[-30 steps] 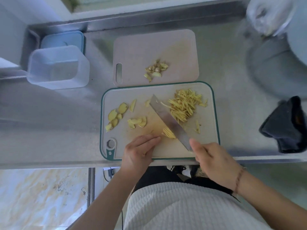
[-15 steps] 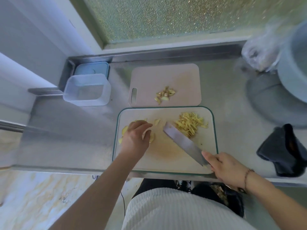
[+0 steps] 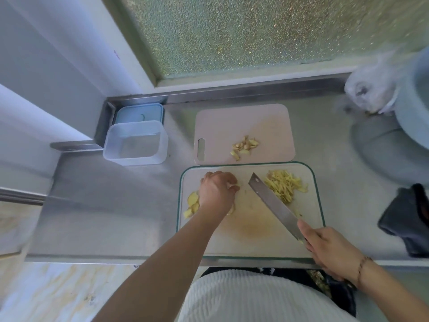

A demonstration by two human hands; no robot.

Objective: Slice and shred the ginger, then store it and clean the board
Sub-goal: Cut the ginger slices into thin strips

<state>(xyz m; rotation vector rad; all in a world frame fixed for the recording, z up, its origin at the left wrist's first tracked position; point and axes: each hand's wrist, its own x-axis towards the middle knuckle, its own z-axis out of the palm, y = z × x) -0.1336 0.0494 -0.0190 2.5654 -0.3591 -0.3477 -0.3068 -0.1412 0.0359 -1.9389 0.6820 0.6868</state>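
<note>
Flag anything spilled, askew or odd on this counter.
Nothing is spilled. The ginger slices and shreds lie on the green-rimmed board, the scraps on the pink board. The only mark is a yellowish stain mid-board, likely ginger juice.

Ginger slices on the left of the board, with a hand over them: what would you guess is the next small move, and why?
Probably the left hand gathers a few ginger slices and draws them to the bare middle of the green-rimmed board. The right hand holds the knife there, blade slanting beside the shredded ginger, and the slices are still whole.
</note>
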